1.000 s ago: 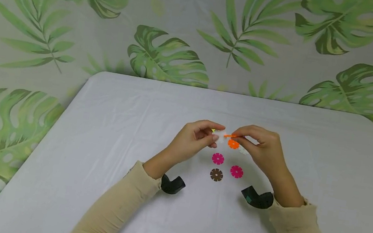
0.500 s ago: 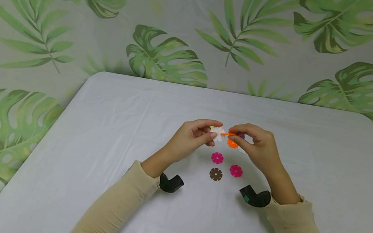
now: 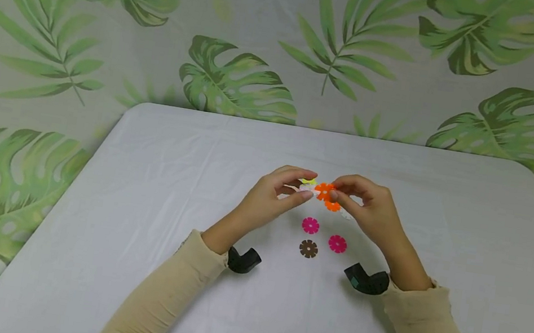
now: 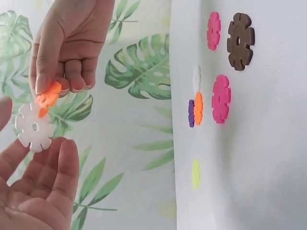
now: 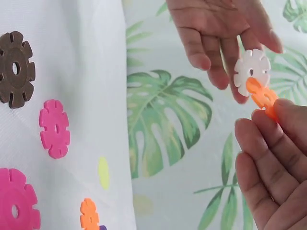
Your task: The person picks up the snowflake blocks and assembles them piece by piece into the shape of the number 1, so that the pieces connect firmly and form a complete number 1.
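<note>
Thumb and fingers of my right hand [image 3: 366,203] pinch an orange interlocking disc [image 3: 323,191], raised above the table. A white interlocking disc [image 4: 34,127] is joined to its notched edge, the two set at an angle to each other. My left hand [image 3: 274,195] is spread around the white disc, which lies right at the fingertips. In the right wrist view the left thumb [image 5: 263,24] stands apart from the white disc.
Two pink discs [image 3: 310,225] and a brown disc [image 3: 309,248] lie on the white-covered table [image 3: 193,179] in front of the hands. Further back are another orange disc [image 4: 198,109], a white disc [image 4: 197,79], a purple disc [image 4: 191,113] and a yellow disc [image 4: 195,173].
The orange disc has turned from edge-on to face-on as the right hand moved slightly left. The left thumb and index finger have spread apart around the white disc.
</note>
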Tool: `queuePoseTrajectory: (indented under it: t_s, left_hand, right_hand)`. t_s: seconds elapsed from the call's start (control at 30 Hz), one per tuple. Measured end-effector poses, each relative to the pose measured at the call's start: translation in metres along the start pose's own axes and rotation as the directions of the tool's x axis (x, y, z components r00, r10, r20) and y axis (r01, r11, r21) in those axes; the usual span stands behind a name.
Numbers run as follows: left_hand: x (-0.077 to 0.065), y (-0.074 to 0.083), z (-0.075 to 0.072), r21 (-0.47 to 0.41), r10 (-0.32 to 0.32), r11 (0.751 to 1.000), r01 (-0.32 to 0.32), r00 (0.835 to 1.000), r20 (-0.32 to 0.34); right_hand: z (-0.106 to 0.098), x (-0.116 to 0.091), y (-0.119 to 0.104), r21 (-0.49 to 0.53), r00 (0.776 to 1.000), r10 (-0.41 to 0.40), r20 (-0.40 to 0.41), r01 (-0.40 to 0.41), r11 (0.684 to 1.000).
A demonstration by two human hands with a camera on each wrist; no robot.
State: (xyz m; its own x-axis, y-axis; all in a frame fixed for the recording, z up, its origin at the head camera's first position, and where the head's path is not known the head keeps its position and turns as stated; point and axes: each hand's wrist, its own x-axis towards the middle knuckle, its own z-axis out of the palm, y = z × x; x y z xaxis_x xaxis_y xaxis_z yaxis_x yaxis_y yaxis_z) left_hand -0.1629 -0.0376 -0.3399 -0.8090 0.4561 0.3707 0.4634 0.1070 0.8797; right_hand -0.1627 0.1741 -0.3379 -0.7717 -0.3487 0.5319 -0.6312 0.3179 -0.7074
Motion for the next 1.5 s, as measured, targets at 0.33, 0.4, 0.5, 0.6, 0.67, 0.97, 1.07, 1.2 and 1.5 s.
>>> queuePoseTrajectory:
  t_s: [0.33, 0.4, 0.5, 0.6, 0.67, 0.97, 1.07, 1.2, 1.5]
  left_hand:
    - [0.001, -0.015, 0.003, 0.162, 0.196, 0.967, -0.198, 0.98, 0.027]
    - [0.001, -0.015, 0.003, 0.187, 0.214, 0.959, -0.215, 0.977, 0.026]
    - [0.0, -0.014, 0.003, 0.214, 0.233, 0.949, -0.232, 0.972, 0.021]
    - [0.0, -0.014, 0.002, 0.228, 0.243, 0.944, -0.24, 0.97, 0.015]
    - [0.0, -0.015, 0.002, 0.236, 0.247, 0.941, -0.244, 0.969, 0.014]
    - [0.001, -0.013, -0.002, 0.259, 0.246, 0.936, -0.238, 0.969, 0.002]
    - [0.0, -0.013, -0.003, 0.267, 0.243, 0.935, -0.234, 0.97, -0.001]
    - [0.0, -0.014, -0.003, 0.278, 0.237, 0.934, -0.227, 0.972, -0.004]
    - [-0.001, -0.013, -0.004, 0.308, 0.217, 0.931, -0.196, 0.976, -0.035]
  right_hand:
    - [0.005, -0.002, -0.001, 0.142, 0.996, 0.07, 0.062, -0.078, 0.987]
    - [0.006, -0.001, -0.002, 0.184, 0.994, 0.081, 0.069, -0.093, 0.979]
    - [0.008, -0.001, -0.004, 0.223, 0.992, 0.102, 0.08, -0.117, 0.968]
    - [0.008, -0.001, -0.006, 0.174, 0.99, 0.114, 0.08, -0.127, 0.977]
    - [0.005, -0.002, -0.008, 0.114, 0.991, 0.115, 0.073, -0.123, 0.986]
    - [-0.016, -0.019, -0.006, -0.09, 0.983, 0.127, 0.133, -0.116, 0.989]
    - [-0.022, -0.03, 0.001, -0.153, 0.974, 0.164, 0.156, -0.14, 0.978]
    - [-0.027, -0.044, 0.011, -0.211, 0.966, 0.191, 0.175, -0.153, 0.965]
    - [-0.027, -0.066, 0.033, -0.181, 0.944, 0.233, 0.232, -0.193, 0.964]
